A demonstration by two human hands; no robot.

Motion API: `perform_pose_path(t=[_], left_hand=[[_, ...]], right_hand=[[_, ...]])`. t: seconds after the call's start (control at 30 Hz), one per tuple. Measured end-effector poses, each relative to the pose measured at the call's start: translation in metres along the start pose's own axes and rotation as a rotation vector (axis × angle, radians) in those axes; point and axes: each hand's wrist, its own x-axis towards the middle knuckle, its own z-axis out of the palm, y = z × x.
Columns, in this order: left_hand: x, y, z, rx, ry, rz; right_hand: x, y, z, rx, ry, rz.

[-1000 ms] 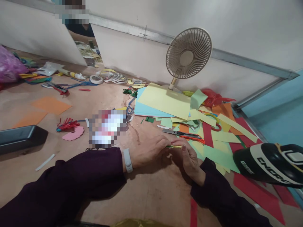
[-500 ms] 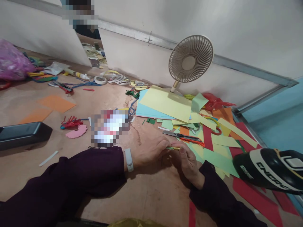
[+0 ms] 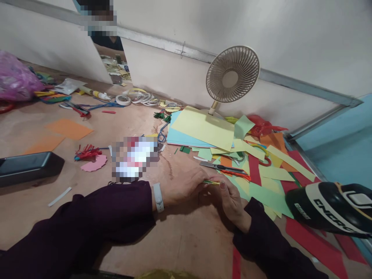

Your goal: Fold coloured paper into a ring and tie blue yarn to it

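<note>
Together, left hand (image 3: 187,188) and right hand (image 3: 234,201) pinch a thin strip (image 3: 212,182) over the paper-strewn table (image 3: 186,240), fan (image 3: 230,77) and pale wall (image 3: 162,68) beyond.

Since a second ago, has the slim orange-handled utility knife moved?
No; the orange-handled utility knife lies the same way, just below the pale yellow paper sheet.

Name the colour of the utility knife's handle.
The utility knife's handle is orange and black, seen in the head view.
</note>
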Motion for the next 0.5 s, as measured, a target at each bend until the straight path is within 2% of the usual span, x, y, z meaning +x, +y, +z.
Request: perform_pose_path(t=[0.17,0.3,0.37,0.5], left_hand=[[0.002,0.007,-0.004,-0.011,-0.005,0.018],[0.002,0.004,-0.003,-0.059,0.107,-0.121],[0.002,0.002,-0.002,-0.06,0.141,-0.171],[0.003,0.003,-0.004,-0.069,0.138,-0.143]], right_hand=[[0.003,-0.002,-0.002,-0.028,-0.015,0.104],[0.01,-0.004,0.0,0.019,-0.012,0.229],[0.014,-0.004,0.001,0.034,-0.012,0.236],[0.017,-0.007,0.001,0.001,-0.057,0.224]])
